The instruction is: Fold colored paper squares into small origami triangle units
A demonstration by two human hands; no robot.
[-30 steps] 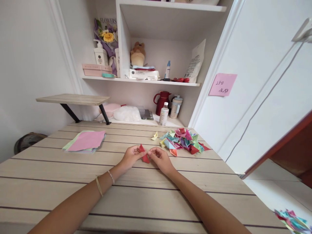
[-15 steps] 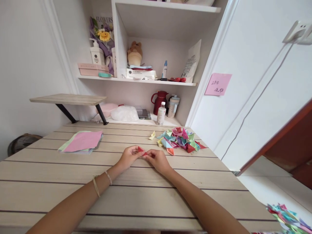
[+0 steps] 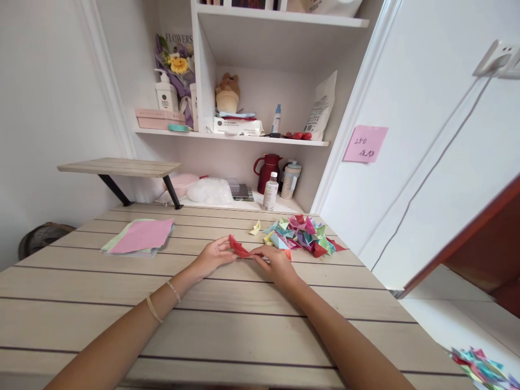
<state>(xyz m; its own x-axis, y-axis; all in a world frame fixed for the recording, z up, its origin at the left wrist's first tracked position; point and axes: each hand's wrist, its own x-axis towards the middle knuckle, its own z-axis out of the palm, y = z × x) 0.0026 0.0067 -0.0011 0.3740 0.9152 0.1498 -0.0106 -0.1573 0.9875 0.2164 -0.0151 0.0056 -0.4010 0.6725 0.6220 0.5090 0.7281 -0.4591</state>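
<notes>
A small red folded paper boat [image 3: 239,248] is held up between my hands, a little above the table. Thumb and fingers of my right hand [image 3: 277,264] pinch its right tip. On the other side, my left hand [image 3: 214,258] has its thumb and fingers apart beside the boat's left end; whether a fingertip touches it, I cannot tell. A heap of folded paper boats in many colours [image 3: 303,234] lies just beyond my right hand. One pale yellow paper boat [image 3: 255,227] sits apart, left of the heap.
A stack of coloured paper sheets [image 3: 142,236], pink on top, rests on the left of the slatted table [image 3: 227,336]. Behind it stands a small raised shelf [image 3: 119,167]. A bottle [image 3: 270,192] stands at the back. More folded paper [image 3: 483,368] lies lower right, beyond the table edge.
The red paper was mostly covered by both hands' fingers; now its boat shape shows opened out. My left hand has loosened its pinch, and my right hand has shifted slightly right.
</notes>
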